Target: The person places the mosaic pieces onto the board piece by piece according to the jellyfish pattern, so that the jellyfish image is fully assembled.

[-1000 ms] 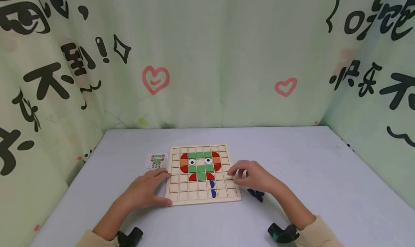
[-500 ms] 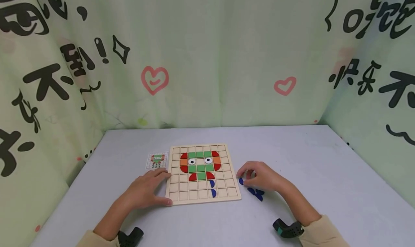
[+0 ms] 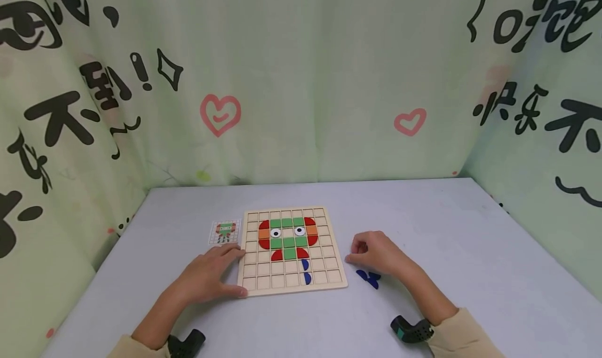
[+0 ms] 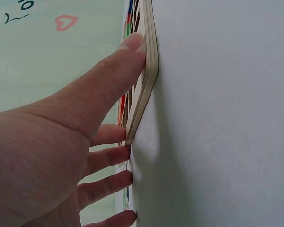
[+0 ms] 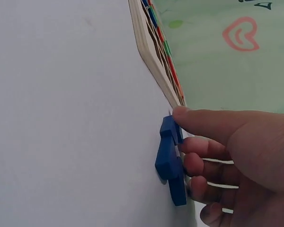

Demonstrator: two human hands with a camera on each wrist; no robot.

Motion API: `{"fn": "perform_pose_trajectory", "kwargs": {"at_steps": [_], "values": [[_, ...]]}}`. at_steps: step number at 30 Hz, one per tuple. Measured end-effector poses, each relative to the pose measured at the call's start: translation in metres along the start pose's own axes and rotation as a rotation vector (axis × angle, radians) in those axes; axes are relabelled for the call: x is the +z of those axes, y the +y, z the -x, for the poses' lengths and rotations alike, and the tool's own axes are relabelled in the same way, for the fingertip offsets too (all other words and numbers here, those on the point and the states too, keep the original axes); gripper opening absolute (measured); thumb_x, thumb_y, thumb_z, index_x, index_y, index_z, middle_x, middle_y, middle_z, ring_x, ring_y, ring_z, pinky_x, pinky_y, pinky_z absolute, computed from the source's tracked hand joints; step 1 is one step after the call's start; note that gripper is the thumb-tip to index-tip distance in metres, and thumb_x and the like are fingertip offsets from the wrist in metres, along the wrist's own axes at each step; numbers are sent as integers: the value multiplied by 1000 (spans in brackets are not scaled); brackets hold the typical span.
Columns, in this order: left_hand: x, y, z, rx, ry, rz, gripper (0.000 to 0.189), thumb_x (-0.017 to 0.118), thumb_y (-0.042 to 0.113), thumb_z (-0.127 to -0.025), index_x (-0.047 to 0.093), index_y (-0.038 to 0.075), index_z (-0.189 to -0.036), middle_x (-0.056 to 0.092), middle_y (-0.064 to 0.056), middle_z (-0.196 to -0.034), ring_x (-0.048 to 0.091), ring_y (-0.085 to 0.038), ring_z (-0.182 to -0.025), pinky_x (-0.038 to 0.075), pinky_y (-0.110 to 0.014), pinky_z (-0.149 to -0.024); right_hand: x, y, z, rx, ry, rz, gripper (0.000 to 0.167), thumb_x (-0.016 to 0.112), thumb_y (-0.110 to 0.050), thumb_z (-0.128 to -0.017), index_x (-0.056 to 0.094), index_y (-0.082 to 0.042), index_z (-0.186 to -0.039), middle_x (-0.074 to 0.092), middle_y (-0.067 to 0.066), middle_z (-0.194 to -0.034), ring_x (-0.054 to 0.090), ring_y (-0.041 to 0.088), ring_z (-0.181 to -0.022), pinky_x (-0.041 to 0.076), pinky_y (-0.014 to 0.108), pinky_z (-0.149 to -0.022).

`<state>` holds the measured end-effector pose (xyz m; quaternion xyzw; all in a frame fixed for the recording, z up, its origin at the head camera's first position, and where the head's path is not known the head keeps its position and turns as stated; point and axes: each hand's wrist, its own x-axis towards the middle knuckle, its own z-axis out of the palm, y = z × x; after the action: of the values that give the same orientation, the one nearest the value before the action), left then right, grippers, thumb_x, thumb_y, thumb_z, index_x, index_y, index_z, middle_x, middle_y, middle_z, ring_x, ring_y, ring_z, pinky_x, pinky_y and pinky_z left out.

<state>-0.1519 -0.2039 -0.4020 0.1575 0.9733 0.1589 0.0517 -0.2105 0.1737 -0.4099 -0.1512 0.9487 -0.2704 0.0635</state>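
Note:
A square wooden grid board (image 3: 324,285) lies on the table with red, green, orange and eye-patterned tiles set in it. Two blue half-round pieces (image 3: 307,278) sit in its lower cells. My left hand (image 3: 207,277) rests at the board's left side, thumb on the near corner, fingers spread along the edge. To the right of the board, my right hand (image 3: 378,253) has curled fingers, and a blue piece (image 5: 180,134) shows between thumb and forefinger in the right wrist view, mostly hidden. Several loose blue pieces (image 3: 369,278) lie just below that hand.
A small printed card (image 3: 224,232) with a figure on a grid lies left of the board. The white table (image 3: 414,211) reaches back to a pale green curtain (image 3: 282,86) with hearts and writing.
My right hand has moved right, away from the board's edge. A blue piece seen under its fingertips half a second ago is now hidden in the head view. The left hand stays in place.

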Motion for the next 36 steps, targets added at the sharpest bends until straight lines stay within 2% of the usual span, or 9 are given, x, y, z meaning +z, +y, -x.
{"fn": "perform_pose_trajectory", "kwargs": {"at_steps": [3, 6, 10, 14, 17, 25, 31, 36], "values": [[0, 0, -1, 0, -3, 2, 85, 79, 60, -67, 54, 16, -135, 47, -8, -145, 45, -33, -133, 42, -58, -100, 0, -1, 0, 54, 21, 44, 29, 76, -29, -83, 58, -15, -65, 49, -2, -61, 47, 12, -59, 36, 24, -54], [1, 0, -1, -5, -4, 3, 85, 80, 59, -67, 54, 17, -135, 47, -7, -146, 45, -33, -134, 41, -58, -101, -4, 1, 0, 48, 14, 35, 25, 74, -28, -85, 61, -16, -67, 51, -3, -63, 48, 13, -62, 38, 24, -56], [2, 0, -1, -10, -5, 2, 85, 80, 59, -66, 54, 17, -135, 47, -8, -146, 44, -34, -134, 41, -59, -101, -11, 7, 0, -20, -44, -21, 10, 76, -21, -82, 67, -18, -80, 57, -4, -73, 51, 13, -72, 42, 24, -60], [2, -1, -2, -9, -3, 2, 85, 80, 59, -66, 54, 18, -135, 47, -8, -146, 44, -33, -134, 41, -58, -101, -16, 11, 0, -111, -109, -58, 18, 80, -15, -77, 69, -17, -92, 62, -4, -83, 52, 14, -77, 46, 22, -65], [1, -2, -1, -1, -1, 2, 85, 80, 60, -66, 54, 17, -135, 47, -8, -146, 45, -34, -133, 42, -58, -100, -17, 13, 0, -153, -129, -70, 20, 80, -14, -76, 70, -15, -94, 63, -3, -85, 52, 13, -77, 47, 21, -65], [1, -3, -1, 17, 14, 3, 85, 80, 60, -66, 54, 16, -134, 47, -8, -145, 46, -34, -132, 42, -59, -98, -12, 12, 0, -163, -102, -80, 17, 79, -12, -78, 70, -14, -92, 63, -3, -85, 52, 12, -75, 46, 21, -64], [1, -2, -1, 7, 10, 4, 85, 80, 59, -66, 54, 17, -135, 47, -8, -145, 46, -33, -133, 42, -58, -100, -8, 7, 1, -163, -74, -73, 16, 77, -13, -79, 70, -15, -92, 63, -5, -86, 54, 12, -76, 48, 21, -65], [1, -1, -1, 2, 5, 7, 85, 80, 59, -66, 54, 16, -134, 48, -8, -145, 46, -34, -132, 42, -58, -100, -8, 1, 0, -199, -67, -86, 17, 77, -12, -79, 70, -13, -94, 65, -4, -88, 54, 12, -76, 49, 20, -65]]}}
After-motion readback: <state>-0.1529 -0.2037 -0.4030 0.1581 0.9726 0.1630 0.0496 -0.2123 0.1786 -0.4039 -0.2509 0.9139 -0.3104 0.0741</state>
